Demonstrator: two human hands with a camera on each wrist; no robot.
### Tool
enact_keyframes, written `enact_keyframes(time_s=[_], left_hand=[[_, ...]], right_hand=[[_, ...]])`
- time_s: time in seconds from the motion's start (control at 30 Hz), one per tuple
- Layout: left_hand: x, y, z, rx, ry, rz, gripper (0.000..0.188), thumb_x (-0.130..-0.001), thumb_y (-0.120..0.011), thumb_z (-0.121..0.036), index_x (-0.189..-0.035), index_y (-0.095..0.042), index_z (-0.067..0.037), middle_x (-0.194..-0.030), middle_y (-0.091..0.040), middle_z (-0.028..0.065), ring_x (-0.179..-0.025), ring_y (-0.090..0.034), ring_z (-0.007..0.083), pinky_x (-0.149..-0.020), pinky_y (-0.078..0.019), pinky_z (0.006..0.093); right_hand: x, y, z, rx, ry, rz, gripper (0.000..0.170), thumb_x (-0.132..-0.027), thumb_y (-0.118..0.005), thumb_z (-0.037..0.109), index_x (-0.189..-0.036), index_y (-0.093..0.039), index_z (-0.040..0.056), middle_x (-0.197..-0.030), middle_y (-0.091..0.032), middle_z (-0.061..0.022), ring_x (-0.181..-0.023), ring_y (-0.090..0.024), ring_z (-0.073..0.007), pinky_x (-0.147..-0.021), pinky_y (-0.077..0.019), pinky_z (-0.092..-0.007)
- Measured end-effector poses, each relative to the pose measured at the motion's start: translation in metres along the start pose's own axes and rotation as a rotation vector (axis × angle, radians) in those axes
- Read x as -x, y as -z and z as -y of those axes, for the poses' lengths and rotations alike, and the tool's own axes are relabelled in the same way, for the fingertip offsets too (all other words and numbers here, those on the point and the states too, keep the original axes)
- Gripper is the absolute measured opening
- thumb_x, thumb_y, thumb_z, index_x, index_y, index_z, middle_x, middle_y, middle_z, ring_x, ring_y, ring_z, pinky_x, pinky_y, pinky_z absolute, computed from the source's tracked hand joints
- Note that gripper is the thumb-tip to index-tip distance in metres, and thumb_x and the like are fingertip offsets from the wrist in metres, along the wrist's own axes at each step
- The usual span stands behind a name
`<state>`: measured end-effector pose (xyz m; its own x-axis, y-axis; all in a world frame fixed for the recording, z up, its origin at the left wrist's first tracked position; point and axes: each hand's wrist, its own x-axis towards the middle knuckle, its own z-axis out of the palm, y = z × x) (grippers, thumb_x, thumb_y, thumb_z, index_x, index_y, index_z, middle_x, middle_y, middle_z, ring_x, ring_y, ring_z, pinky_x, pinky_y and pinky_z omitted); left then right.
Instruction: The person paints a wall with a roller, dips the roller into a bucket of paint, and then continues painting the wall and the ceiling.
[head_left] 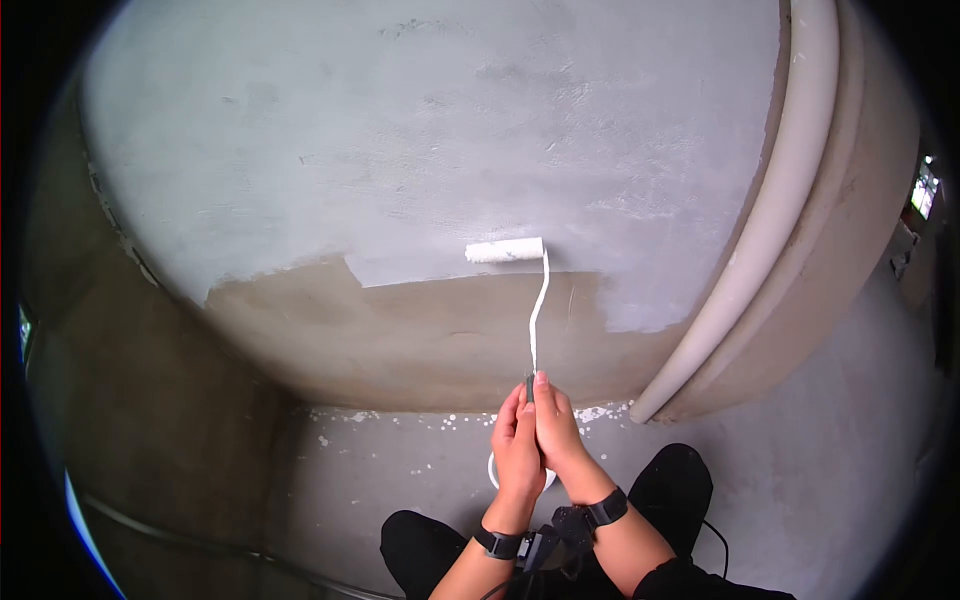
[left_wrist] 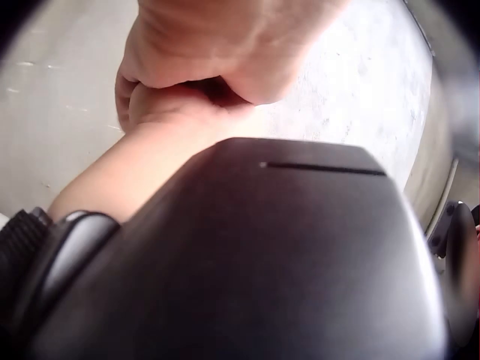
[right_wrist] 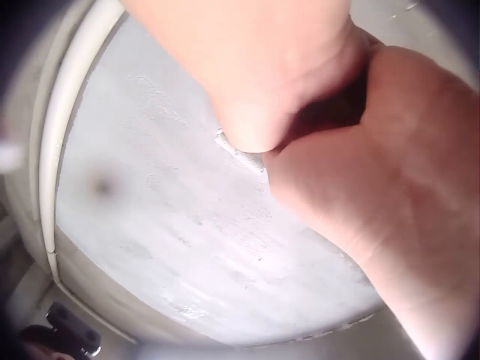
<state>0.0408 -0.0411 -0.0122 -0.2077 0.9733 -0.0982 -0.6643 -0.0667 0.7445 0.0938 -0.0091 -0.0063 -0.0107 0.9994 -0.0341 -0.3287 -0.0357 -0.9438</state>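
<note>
A paint roller with a white sleeve (head_left: 505, 250) lies against the wall (head_left: 430, 140), just above the lower border of the pale paint. Its thin frame, coated white, runs down to a dark handle (head_left: 530, 388). Both hands grip that handle: the left hand (head_left: 517, 445) and the right hand (head_left: 558, 428) press together, thumbs upward. In the left wrist view, the left hand (left_wrist: 217, 45) hides the handle. The right wrist view has the right hand (right_wrist: 255, 75) against the left, with part of the roller sleeve (right_wrist: 240, 154) showing past it.
Below the paint runs a brown unpainted strip (head_left: 450, 335). A pale pipe (head_left: 770, 230) stands along the wall's right side. White drips (head_left: 420, 420) spot the floor at the wall's foot. Behind the hands shows a white round rim (head_left: 492, 472), between the person's dark-clad knees (head_left: 675, 495).
</note>
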Motion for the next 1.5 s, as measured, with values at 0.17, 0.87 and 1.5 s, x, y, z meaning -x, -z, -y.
enact_keyframes(time_s=[0.17, 0.87, 1.5], left_hand=[[-0.018, -0.025, -0.007, 0.049, 0.076, 0.038, 0.042, -0.099, -0.045, -0.010, -0.139, -0.041, -0.001, -0.122, -0.057, 0.0091, -0.105, -0.057, 0.0149, -0.088, -0.0481, 0.0281], [0.008, -0.053, -0.092, 0.009, -0.044, 0.130, 0.042, -0.099, -0.045, -0.016, -0.138, -0.040, 0.001, -0.122, -0.056, 0.0097, -0.108, -0.056, 0.0164, -0.091, -0.0458, 0.0265], [-0.022, 0.049, -0.126, -0.486, -0.006, -0.097, 0.040, -0.102, -0.035, -0.042, -0.098, -0.047, -0.004, -0.063, -0.043, 0.0004, -0.039, -0.036, 0.0085, -0.036, -0.0312, 0.0237]], right_hand=[[-0.020, -0.001, 0.023, 0.045, -0.066, -0.098, 0.044, -0.103, -0.038, 0.035, -0.078, -0.054, 0.0028, -0.069, -0.050, -0.0001, -0.064, -0.044, -0.0084, -0.059, -0.0403, -0.0265], [0.018, -0.031, 0.106, 0.448, 0.273, 0.129, 0.027, -0.098, -0.042, 0.020, -0.109, -0.053, -0.0021, -0.086, -0.062, -0.0195, -0.083, -0.062, -0.0342, -0.071, -0.0484, -0.0386], [0.088, 0.173, 0.045, 1.135, 0.538, 0.120, 0.023, -0.077, -0.065, 0.003, -0.100, -0.062, 0.0014, -0.098, -0.057, -0.0170, -0.093, -0.056, -0.0353, -0.083, -0.0460, -0.0401]])
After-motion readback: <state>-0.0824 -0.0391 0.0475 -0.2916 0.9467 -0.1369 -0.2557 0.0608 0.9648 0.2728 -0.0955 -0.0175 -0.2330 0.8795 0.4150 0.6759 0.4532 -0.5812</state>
